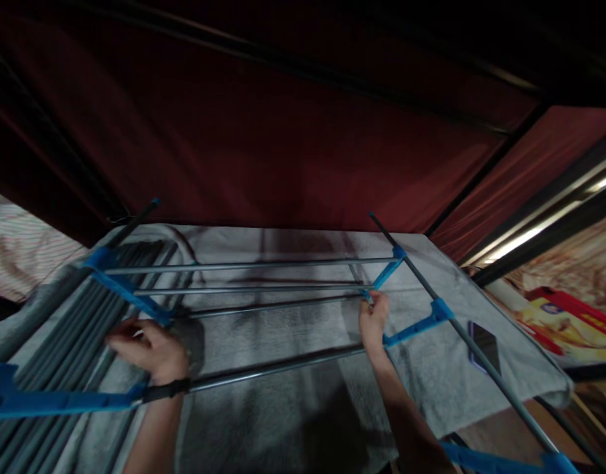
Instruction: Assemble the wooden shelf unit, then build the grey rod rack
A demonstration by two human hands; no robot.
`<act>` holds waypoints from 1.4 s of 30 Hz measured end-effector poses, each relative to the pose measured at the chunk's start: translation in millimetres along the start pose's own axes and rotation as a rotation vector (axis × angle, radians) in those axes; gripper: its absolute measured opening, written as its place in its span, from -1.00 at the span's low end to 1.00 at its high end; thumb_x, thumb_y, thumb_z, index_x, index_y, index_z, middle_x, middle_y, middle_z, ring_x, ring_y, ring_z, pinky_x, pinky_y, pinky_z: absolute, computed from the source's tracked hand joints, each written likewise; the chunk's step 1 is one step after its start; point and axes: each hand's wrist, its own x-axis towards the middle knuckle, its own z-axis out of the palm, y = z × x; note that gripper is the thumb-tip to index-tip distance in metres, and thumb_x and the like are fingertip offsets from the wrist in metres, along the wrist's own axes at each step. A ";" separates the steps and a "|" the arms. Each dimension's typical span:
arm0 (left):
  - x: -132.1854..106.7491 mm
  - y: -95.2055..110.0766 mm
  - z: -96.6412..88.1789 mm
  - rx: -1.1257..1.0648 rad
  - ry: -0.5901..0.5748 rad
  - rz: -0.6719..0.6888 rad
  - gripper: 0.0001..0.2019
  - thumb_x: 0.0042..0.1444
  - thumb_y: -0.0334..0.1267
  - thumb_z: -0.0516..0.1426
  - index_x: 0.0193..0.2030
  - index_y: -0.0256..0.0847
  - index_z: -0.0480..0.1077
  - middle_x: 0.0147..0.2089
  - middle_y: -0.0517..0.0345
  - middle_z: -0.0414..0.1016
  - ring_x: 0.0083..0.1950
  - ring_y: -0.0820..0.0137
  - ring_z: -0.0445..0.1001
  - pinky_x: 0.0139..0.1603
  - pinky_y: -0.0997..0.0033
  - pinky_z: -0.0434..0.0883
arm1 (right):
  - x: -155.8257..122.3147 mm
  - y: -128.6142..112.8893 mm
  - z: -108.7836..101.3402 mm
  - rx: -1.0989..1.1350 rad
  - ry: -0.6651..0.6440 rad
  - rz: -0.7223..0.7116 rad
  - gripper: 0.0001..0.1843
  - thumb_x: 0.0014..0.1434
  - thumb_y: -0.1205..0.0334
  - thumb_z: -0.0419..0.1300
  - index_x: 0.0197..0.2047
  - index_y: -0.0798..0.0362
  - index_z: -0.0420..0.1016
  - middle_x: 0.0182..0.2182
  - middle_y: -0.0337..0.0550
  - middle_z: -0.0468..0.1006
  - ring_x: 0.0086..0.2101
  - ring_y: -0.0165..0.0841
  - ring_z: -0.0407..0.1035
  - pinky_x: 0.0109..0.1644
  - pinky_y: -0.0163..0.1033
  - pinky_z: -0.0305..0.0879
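Observation:
A rack of grey metal rods [253, 266] and blue plastic connectors lies over a grey towel. My left hand [147, 349] reaches toward the blue connector [129, 296] on the left, its fingers curled and blurred by motion. My right hand [372, 319] pinches the end of a grey rod [277, 305] where it meets the blue connector [384, 275] on the right. A nearer grey rod [273, 368] crosses in front of both wrists.
The grey towel [293, 342] covers a flat surface. Several loose grey rods [66, 342] lie bundled at the left. A dark phone [484, 345] rests on the towel at the right. A dark red curtain [283, 145] hangs behind. A colourful box [564, 322] sits far right.

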 end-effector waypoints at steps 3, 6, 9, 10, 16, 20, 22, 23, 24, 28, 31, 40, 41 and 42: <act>-21.3 35.6 0.1 0.132 -0.110 0.342 -0.75 0.20 -0.20 0.08 0.00 -0.17 0.34 0.02 -0.14 0.41 0.15 0.00 0.34 0.20 -0.13 0.23 | 22.9 26.8 -10.9 -0.011 0.078 0.111 -0.55 0.10 0.25 0.03 0.08 0.15 0.23 0.01 0.17 0.34 0.07 -0.07 0.25 0.19 0.09 0.22; -21.9 75.2 10.6 0.145 -0.419 0.565 -0.73 0.19 -0.23 0.11 0.03 -0.17 0.41 0.08 -0.13 0.44 0.19 0.02 0.34 0.25 -0.09 0.15 | 35.7 20.7 -17.1 0.006 0.119 0.095 -0.52 0.09 0.25 0.03 0.10 0.16 0.24 0.04 0.17 0.33 0.09 -0.07 0.23 0.21 0.12 0.19; -15.9 91.0 14.1 0.145 -0.534 0.586 -0.78 0.18 -0.25 0.11 -0.04 -0.16 0.44 0.06 -0.10 0.46 0.17 0.05 0.34 0.28 -0.09 0.08 | 27.6 -8.3 -17.6 0.046 0.113 -0.101 -0.66 0.19 0.26 -0.01 0.03 0.09 0.31 -0.04 0.10 0.38 0.06 -0.09 0.27 0.20 0.13 0.20; -15.0 88.1 12.4 0.142 -0.483 0.519 -0.82 0.17 -0.25 0.11 -0.10 -0.17 0.43 0.01 -0.09 0.46 0.14 0.05 0.35 0.27 -0.10 0.09 | 21.6 -20.2 -15.7 0.083 0.043 -0.188 -0.70 0.23 0.26 -0.02 0.02 0.07 0.32 -0.06 0.07 0.40 0.04 -0.12 0.29 0.18 0.11 0.22; -2.6 23.5 3.0 0.035 0.137 -0.096 -0.69 0.01 -0.36 0.10 -0.06 -0.25 0.30 0.02 -0.11 0.33 0.11 0.10 0.31 0.17 0.01 0.27 | -8.4 -110.7 24.8 0.263 -0.504 -0.612 -0.66 0.32 0.28 -0.05 0.12 0.00 0.36 0.04 0.00 0.42 0.11 -0.22 0.31 0.24 0.00 0.26; 23.7 0.8 14.2 -0.131 -0.032 -0.228 -0.60 -0.08 -0.36 0.20 -0.04 -0.19 0.32 -0.10 0.04 0.41 -0.06 0.23 0.41 0.08 0.18 0.36 | -23.7 -199.3 61.3 0.245 -0.721 -0.843 -0.62 0.35 0.32 -0.07 0.17 0.03 0.35 0.10 -0.01 0.44 0.12 -0.25 0.32 0.25 -0.10 0.26; 34.4 -0.4 21.3 -0.203 -0.065 -0.251 -0.75 0.00 -0.29 0.20 -0.14 -0.16 0.36 -0.24 0.12 0.43 -0.20 0.29 0.41 -0.02 0.26 0.39 | -34.9 -245.1 78.6 0.200 -0.809 -0.953 -0.62 0.36 0.34 -0.07 0.18 0.06 0.36 0.10 0.01 0.46 0.10 -0.26 0.35 0.22 -0.14 0.27; 38.2 -0.5 24.3 -0.220 -0.058 -0.251 -0.82 0.04 -0.25 0.18 -0.19 -0.16 0.37 -0.30 0.15 0.42 -0.26 0.32 0.40 -0.08 0.29 0.39 | -41.4 -266.6 87.1 0.163 -0.841 -0.994 -0.62 0.36 0.34 -0.08 0.17 0.07 0.36 0.08 0.01 0.47 0.08 -0.25 0.37 0.21 -0.14 0.28; 41.1 -0.7 26.6 -0.226 -0.052 -0.247 -0.87 0.06 -0.23 0.17 -0.24 -0.16 0.37 -0.36 0.18 0.40 -0.31 0.34 0.37 -0.15 0.32 0.39 | -48.4 -286.5 95.5 0.126 -0.878 -1.031 -0.62 0.36 0.34 -0.08 0.17 0.08 0.36 0.06 0.02 0.49 0.06 -0.24 0.38 0.18 -0.14 0.30; 45.3 -6.4 29.5 -0.213 -0.056 -0.234 -0.87 0.05 -0.25 0.15 -0.47 -0.17 0.32 -0.53 0.27 0.25 -0.44 0.42 0.24 -0.35 0.43 0.28 | -74.5 -344.1 125.4 -0.001 -1.002 -1.077 -0.63 0.41 0.29 -0.13 0.17 0.09 0.32 0.04 0.04 0.52 -0.02 -0.25 0.46 0.05 -0.15 0.36; 45.0 -11.6 28.6 -0.211 -0.064 -0.232 -0.80 0.02 -0.25 0.17 -0.56 -0.18 0.27 -0.57 0.29 0.20 -0.46 0.44 0.18 -0.40 0.44 0.21 | -85.7 -360.5 141.1 -0.113 -1.037 -1.047 -0.62 0.46 0.16 -0.19 0.13 0.10 0.32 0.02 0.07 0.55 -0.08 -0.24 0.51 -0.04 -0.16 0.37; 42.2 -13.6 30.1 -0.251 -0.118 -0.272 -0.81 0.05 -0.29 0.12 -0.56 -0.14 0.27 -0.54 0.24 0.23 -0.42 0.40 0.22 -0.36 0.42 0.25 | -77.3 -359.7 153.0 -0.138 -1.145 -1.100 -0.61 0.46 0.10 -0.19 0.08 0.10 0.33 -0.10 0.05 0.63 -0.08 -0.19 0.54 -0.12 -0.21 0.35; 41.7 -14.0 30.1 -0.259 -0.120 -0.282 -0.82 0.05 -0.28 0.13 -0.55 -0.14 0.27 -0.54 0.23 0.24 -0.41 0.39 0.23 -0.35 0.42 0.26 | -76.2 -359.7 153.0 -0.133 -1.154 -1.099 -0.62 0.46 0.10 -0.19 0.08 0.09 0.33 -0.10 0.05 0.63 -0.08 -0.19 0.54 -0.12 -0.22 0.34; 41.3 -14.7 30.2 -0.267 -0.120 -0.293 -0.82 0.04 -0.27 0.13 -0.55 -0.13 0.27 -0.53 0.22 0.24 -0.40 0.38 0.24 -0.34 0.41 0.26 | -75.4 -359.5 152.9 -0.131 -1.154 -1.095 -0.62 0.46 0.11 -0.19 0.08 0.08 0.33 -0.09 0.05 0.63 -0.08 -0.20 0.53 -0.12 -0.22 0.33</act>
